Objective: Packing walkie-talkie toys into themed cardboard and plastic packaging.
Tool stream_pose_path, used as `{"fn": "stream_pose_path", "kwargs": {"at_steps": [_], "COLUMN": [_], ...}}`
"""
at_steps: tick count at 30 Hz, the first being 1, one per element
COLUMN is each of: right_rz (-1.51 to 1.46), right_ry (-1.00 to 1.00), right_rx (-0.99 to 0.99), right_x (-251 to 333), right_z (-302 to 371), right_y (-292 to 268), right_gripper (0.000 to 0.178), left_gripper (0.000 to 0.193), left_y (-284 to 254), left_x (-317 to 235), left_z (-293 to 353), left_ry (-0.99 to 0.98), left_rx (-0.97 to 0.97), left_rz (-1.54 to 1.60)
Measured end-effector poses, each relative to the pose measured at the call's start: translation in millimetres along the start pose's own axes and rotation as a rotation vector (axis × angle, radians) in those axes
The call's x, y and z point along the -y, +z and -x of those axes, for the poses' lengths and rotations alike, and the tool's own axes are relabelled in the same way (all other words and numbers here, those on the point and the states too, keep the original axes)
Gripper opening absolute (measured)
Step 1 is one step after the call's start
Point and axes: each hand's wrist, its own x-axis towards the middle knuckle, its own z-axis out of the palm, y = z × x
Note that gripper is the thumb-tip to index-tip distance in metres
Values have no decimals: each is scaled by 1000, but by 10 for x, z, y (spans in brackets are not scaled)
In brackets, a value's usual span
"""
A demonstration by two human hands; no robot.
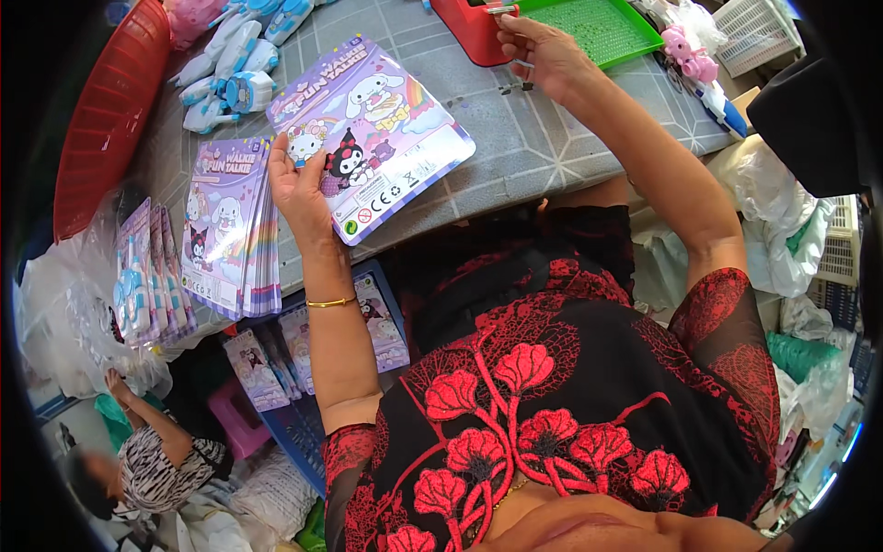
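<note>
My left hand (302, 189) grips the lower left edge of a purple printed backing card (405, 120), thumb on its face. The card lies tilted on the grey table and has cartoon figures on it. At the top, my right hand (544, 57) has its fingers pinched at the metal-edged corner of a red container (469, 32). What those fingers hold, if anything, is too small to make out. Left of the card in my left hand stands a stack of similar cards (221, 221). Blue and white plastic toys (239, 83) lie in a heap beyond it.
A green tray (598, 28) adjoins the red container. At the left are a red basket (115, 110) and cards with toys attached (152, 276). More packed cards sit in a blue crate (290, 432) below the table. Another person (156, 460) sits at lower left.
</note>
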Motion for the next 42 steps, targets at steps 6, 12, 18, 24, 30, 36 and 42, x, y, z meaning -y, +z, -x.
{"fn": "stream_pose_path", "kwargs": {"at_steps": [6, 12, 18, 24, 30, 36, 42], "right_rz": [-158, -225, -217, 96, 701, 1020, 1219], "right_ry": [-10, -49, -105, -170, -151, 164, 263], "right_rx": [-2, -36, -42, 42, 740, 1051, 1154], "right_x": [-80, -155, -251, -250, 176, 226, 339], "right_z": [-13, -11, -37, 196, 258, 189, 277], "right_y": [43, 123, 111, 269, 1118, 2031, 2246], "right_gripper": [13, 13, 15, 21, 20, 15, 17], "left_gripper": [54, 55, 60, 54, 52, 34, 22], "left_y": [21, -24, -51, -71, -233, -403, -315], "left_x": [-15, -12, 13, -99, -234, -329, -484], "left_z": [3, 1, -33, 83, 240, 192, 235], "left_ry": [1, 6, 13, -47, -77, -307, -379], "left_rx": [14, 6, -6, -96, -195, -54, 35], "left_rz": [15, 40, 61, 144, 51, 67, 24]}}
